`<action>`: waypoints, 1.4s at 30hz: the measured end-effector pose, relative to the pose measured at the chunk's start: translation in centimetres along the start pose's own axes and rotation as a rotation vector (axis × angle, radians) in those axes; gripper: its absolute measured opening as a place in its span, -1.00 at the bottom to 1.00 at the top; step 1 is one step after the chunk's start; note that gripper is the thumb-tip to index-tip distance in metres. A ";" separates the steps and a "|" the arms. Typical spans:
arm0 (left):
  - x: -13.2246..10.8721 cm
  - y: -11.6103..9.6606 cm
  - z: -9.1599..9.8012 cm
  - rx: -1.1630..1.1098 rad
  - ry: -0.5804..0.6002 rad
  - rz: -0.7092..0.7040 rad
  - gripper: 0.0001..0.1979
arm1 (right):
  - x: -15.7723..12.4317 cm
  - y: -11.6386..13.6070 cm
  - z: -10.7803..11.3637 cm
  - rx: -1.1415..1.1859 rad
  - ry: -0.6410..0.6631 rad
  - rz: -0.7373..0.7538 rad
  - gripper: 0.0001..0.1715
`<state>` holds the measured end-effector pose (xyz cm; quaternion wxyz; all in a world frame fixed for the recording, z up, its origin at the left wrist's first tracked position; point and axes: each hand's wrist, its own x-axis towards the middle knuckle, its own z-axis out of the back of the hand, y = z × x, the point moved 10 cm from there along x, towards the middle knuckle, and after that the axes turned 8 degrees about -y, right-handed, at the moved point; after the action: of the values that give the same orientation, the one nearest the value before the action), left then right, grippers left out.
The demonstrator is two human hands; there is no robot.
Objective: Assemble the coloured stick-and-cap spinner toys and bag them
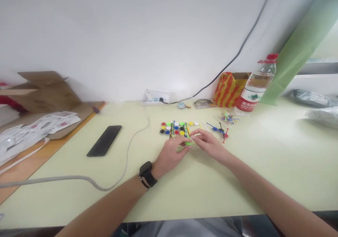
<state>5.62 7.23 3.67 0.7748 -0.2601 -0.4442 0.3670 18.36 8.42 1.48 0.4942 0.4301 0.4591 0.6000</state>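
Observation:
My left hand (173, 153) rests on the pale green table (185, 187), fingers curled around a small bright green piece (188, 143). My right hand (208, 142) meets it from the right, fingertips pinched together at the same green piece. Just beyond both hands lies a cluster of small coloured round caps and thin sticks (177, 128). A black watch (147, 173) is on my left wrist.
More coloured sticks (220, 129) lie right of the cluster. A black phone (104, 140) lies to the left beside a grey cable (126, 152). A water bottle (255, 87), striped bag (228, 89), glasses (204, 103) and power strip (157, 97) line the wall. Cardboard and white packets (34, 128) sit far left.

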 end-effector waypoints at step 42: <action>0.1 4.8 0.1 -0.620 -0.135 0.530 -0.65 | -0.1 0.5 1.0 -0.124 -0.027 0.219 -0.29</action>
<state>3.97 10.12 0.28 0.5074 -0.5620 -0.5013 0.4189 19.23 8.37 2.12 0.4573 0.4545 0.3646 0.6718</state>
